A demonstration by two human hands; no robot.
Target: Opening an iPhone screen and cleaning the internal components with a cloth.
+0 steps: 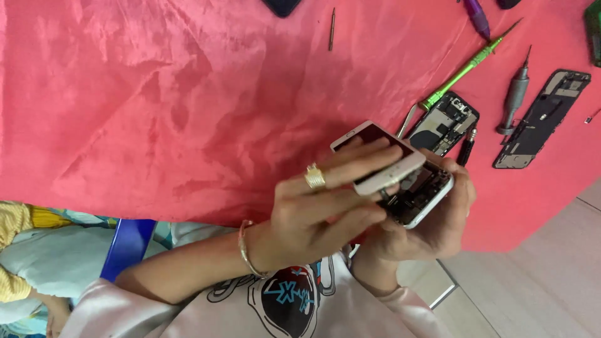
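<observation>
Holding a phone body (426,194) up above the red cloth (156,94), not resting on it. Cradling it from below in the right hand (441,228), palm under the back, fingers curling up around the far edge, so grasping the body firmly. Lifting the white screen (379,159) off the top with the left hand (316,203), ringed fingers lying flat across the glass, thumb tucked underneath at the near edge, pinching the panel. Tilting the screen up on one side, gap showing over the body's dark insides; hinging, by the look of it, not yet parting.

Judging the step as opening up: separating screen from body, part way through. Calling next for slow, shallow lifting, keeping the right hand steady underneath. Possibly ribbon cables joining the two halves still, though too small to tell here, so pulling hard looking risky.

Lying well apart on the cloth: a green screwdriver (466,67), a grey screwdriver (516,94), a second opened phone (444,122) just beyond the held one, a bare frame (541,119) further right, and a loose bit (332,28) near the top edge. Touching none of these.
</observation>
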